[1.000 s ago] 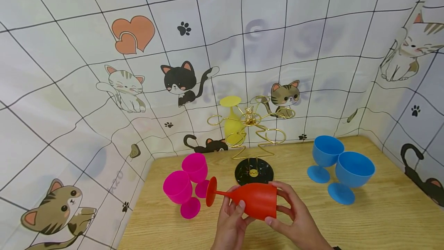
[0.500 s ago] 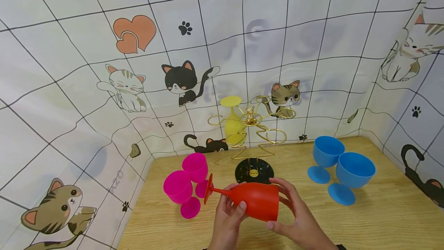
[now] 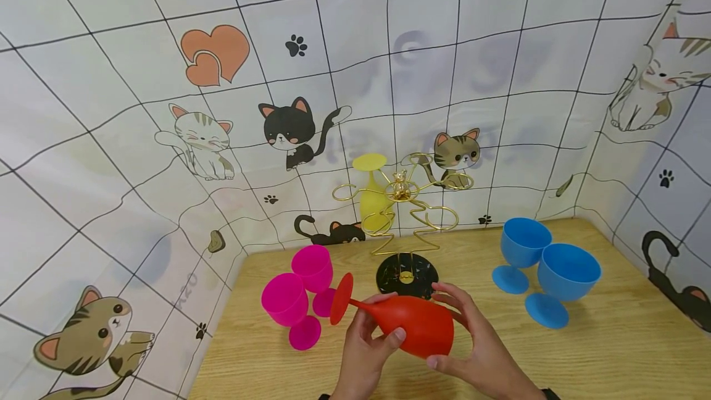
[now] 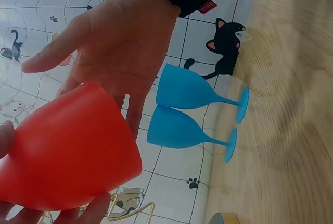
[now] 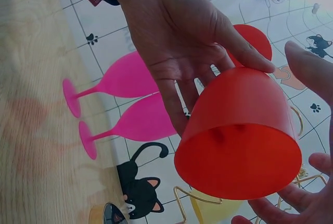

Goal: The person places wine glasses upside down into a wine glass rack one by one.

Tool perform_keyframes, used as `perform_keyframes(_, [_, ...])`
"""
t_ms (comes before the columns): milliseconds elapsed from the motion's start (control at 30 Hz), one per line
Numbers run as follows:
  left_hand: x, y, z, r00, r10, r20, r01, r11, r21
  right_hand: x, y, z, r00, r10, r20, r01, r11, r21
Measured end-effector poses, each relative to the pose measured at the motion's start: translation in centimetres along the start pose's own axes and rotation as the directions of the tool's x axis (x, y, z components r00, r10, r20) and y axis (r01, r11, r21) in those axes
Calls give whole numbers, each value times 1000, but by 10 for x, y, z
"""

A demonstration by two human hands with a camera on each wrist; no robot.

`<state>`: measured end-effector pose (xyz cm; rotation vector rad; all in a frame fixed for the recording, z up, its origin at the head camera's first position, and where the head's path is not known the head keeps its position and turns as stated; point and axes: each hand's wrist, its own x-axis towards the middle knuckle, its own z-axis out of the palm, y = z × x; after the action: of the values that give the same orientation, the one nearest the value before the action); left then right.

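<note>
A red goblet (image 3: 423, 326) lies tilted on its side above the table, its foot to the left and its mouth to the right. My left hand (image 3: 363, 347) grips it where bowl meets stem, thumb in front and fingers behind. Beside the mouth is my right hand (image 3: 482, 350), thumb and fingers spread around the rim. In the left wrist view its thumb stands off the goblet; whether its fingertips touch the far side I cannot tell. Behind the hands, a gold wire rack (image 3: 419, 202) on a black round base (image 3: 389, 276) carries an upside-down yellow goblet (image 3: 375, 202).
Two pink goblets (image 3: 284, 299) stand upright on the wooden table (image 3: 244, 363) at the left. Two blue goblets (image 3: 569, 270) stand at the right. A cat-print sheet (image 3: 355, 97) hangs behind the table and along its sides.
The red goblet has tipped, its mouth now lower and a little farther right, its foot higher. My left hand has turned with it. My right hand has barely moved.
</note>
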<state>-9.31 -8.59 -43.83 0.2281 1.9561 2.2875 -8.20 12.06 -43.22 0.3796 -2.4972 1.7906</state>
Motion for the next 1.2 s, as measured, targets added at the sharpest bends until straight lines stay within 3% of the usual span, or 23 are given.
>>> perform_keyframes(233, [1,0,-1,996,-47,70,42,997,68,0,5,1,1000,8,25,-8,1000,-12])
perform_keyframes(367, [1,1,-2,994,-73,80,60,986,157,0,4,2,999,17,35,-16,999,-50])
perform_keyframes(600, [3,1,-1,994,-63,85,35,956,291,1,3,2,993,78,88,-73,995,-65])
perform_keyframes(833, [4,2,1,991,-30,130,-12,949,316,2,6,4,981,133,139,-130,991,-24])
perform_keyframes(1200, [5,4,7,990,-43,137,-7,939,343,1,10,8,971,162,174,-142,983,-119])
